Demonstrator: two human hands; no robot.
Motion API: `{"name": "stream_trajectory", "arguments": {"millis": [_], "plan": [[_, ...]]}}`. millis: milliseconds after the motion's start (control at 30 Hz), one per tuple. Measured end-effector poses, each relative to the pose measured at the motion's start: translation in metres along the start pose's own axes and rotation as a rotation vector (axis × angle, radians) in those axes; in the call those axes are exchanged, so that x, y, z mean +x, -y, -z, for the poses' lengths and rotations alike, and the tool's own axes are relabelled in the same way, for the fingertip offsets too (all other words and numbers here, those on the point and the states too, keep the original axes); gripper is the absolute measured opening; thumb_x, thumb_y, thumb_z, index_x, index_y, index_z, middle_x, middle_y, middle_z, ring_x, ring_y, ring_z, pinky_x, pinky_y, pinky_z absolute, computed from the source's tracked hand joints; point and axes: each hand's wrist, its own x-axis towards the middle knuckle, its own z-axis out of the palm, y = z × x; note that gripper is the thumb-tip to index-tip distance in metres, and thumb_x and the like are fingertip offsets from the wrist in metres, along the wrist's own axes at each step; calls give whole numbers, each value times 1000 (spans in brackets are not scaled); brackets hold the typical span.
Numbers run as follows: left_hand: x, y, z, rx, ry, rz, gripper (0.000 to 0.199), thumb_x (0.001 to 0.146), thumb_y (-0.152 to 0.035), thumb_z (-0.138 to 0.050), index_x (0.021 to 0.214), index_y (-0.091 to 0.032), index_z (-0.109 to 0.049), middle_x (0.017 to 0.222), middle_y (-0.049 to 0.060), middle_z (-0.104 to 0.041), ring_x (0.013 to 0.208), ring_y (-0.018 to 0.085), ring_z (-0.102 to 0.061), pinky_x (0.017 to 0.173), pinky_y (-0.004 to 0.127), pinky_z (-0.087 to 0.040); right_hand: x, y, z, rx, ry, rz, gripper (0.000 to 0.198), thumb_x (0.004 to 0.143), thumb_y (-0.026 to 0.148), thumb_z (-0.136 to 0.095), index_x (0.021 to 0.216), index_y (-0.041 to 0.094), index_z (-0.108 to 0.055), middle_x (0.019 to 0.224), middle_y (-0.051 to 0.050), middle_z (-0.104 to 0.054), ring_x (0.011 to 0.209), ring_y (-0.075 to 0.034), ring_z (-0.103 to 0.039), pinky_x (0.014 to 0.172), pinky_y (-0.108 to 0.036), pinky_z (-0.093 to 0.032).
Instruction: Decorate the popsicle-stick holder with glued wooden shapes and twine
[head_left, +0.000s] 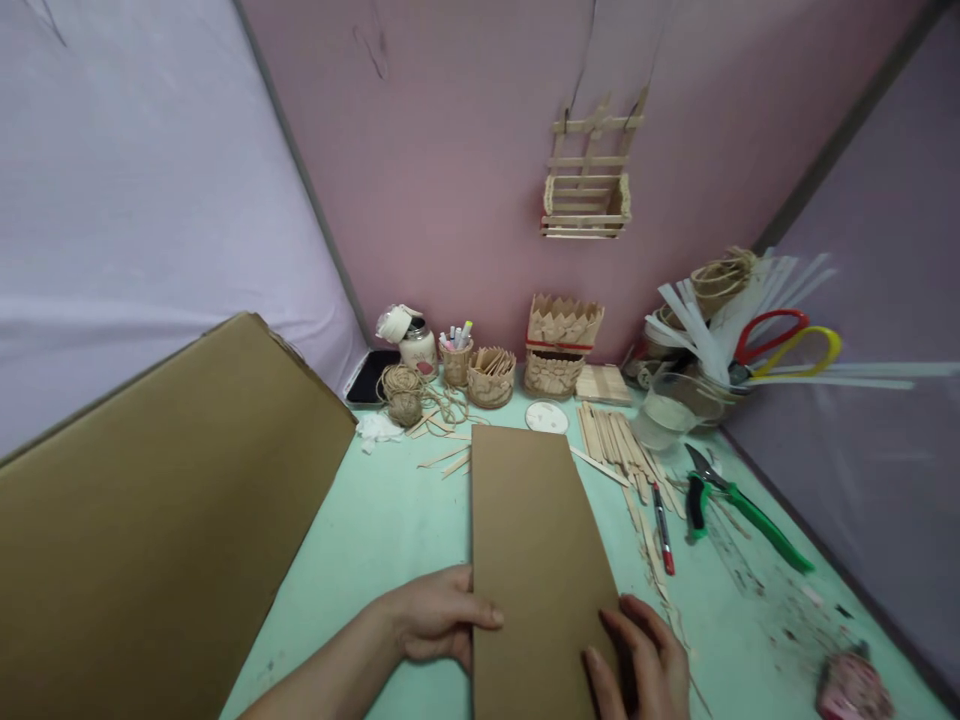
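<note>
A long, flat piece of brown cardboard point(532, 540) extends away from me over the pale green table. My left hand point(442, 620) grips its left edge, with the thumb on top and the other fingers going underneath. At the right edge, my right hand point(645, 660) has bent fingers closed against the board; part of this hand is cut off by the bottom of the view. The near end of the cardboard also runs out of view.
A large cardboard sheet point(150, 490) stands at left. Twine point(405, 395), decorated pots point(491, 378) and a jar point(418, 350) line the back. Craft sticks point(611, 440), a marker point(663, 530), green pruning shears point(750, 505) and scissors point(780, 345) are at right. A stick rack point(589, 185) hangs on the wall.
</note>
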Motion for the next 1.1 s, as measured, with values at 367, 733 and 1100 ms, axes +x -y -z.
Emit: {"name": "stream_trajectory", "arguments": {"millis": [367, 733, 1100], "plan": [[-31, -32, 21, 73, -3, -115, 44, 65, -22, -79, 108, -16, -69, 109, 13, -71, 97, 29, -68, 86, 41, -54, 14, 33, 52, 138, 26, -93, 14, 93, 29, -47, 102, 23, -55, 114, -8, -52, 110, -21, -53, 90, -36, -46], [-59, -61, 22, 79, -419, -390, 51, 54, -31, -85, 102, -17, -71, 95, 11, -75, 82, 32, -71, 66, 36, -60, 88, -11, 141, -307, 206, -53, 35, 91, 26, -40, 124, 20, -52, 115, -13, -59, 102, -26, -59, 82, -40, -48], [-78, -30, 47, 26, -501, -404, 36, 51, -31, -85, 83, -20, -73, 80, 7, -75, 65, 30, -70, 58, 37, -57, 155, -11, 177, -501, 458, -46, 30, 89, 42, -48, 107, 22, -63, 87, -9, -71, 71, -20, -66, 59, -26, -42]]}}
